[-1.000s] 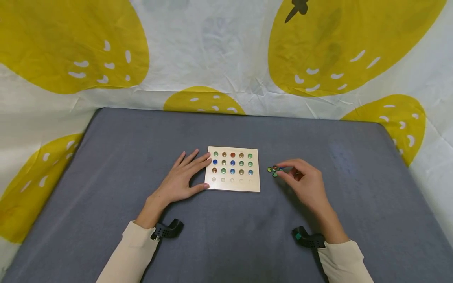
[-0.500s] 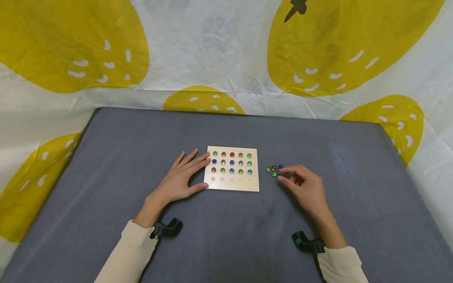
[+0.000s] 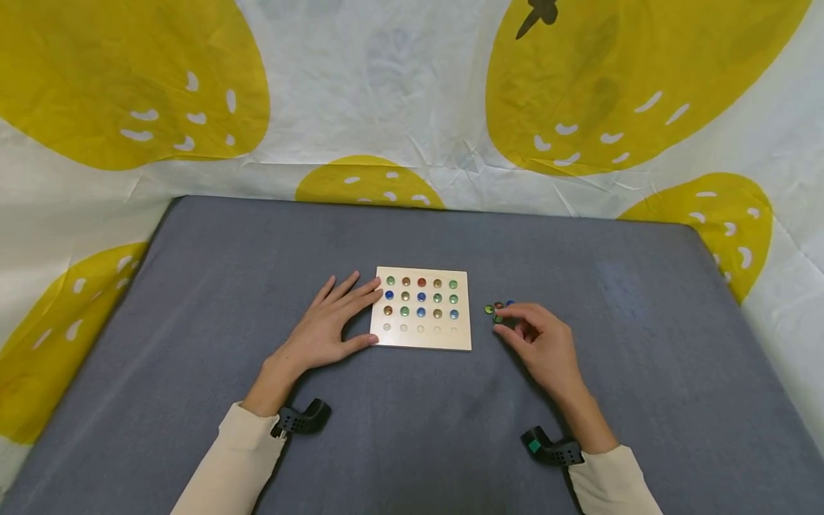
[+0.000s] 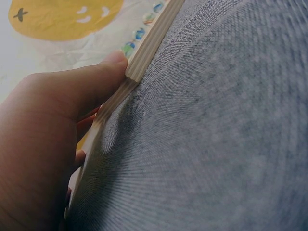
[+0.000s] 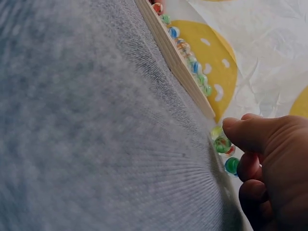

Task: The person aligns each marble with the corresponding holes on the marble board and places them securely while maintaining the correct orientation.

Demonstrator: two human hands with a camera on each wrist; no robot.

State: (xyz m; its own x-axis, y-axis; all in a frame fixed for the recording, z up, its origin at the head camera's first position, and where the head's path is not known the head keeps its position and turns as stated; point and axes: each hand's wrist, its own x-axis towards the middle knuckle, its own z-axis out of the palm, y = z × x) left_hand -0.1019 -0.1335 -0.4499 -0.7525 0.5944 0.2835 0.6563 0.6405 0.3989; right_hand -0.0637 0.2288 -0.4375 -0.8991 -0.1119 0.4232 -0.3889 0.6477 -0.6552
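Pale wooden marble board [image 3: 421, 340] sits mid-table, just right of the left hand [image 3: 328, 325], whose fingers are spread wide, fingertips and thumb on the board's left edge. Three rows of glass marbles [image 3: 421, 312] fill its far part; the row nearest the person shows five round hollows. Off the right edge, a narrow strip of cloth, then a small cluster of loose marbles [image 3: 489, 310], green, reddish and blue. Right hand [image 3: 541, 343] is at the cluster's near side, thumb and forefinger narrowly apart beside a green marble, other fingers curled; cannot tell whether anything is gripped. Broad cloth lies between board and both table sides, with a wide stretch on the near side, between the forearms. Surface: gray tablecloth [image 3: 412, 429], woven texture plain in both wrist views, far corners rounded. Beyond the far edge hangs a white fabric backdrop [image 3: 380, 93] printed with large yellow shapes, wrapping round left and right. Cream sleeves [image 3: 225, 458], black wrist devices [image 3: 305, 416] on both arms.
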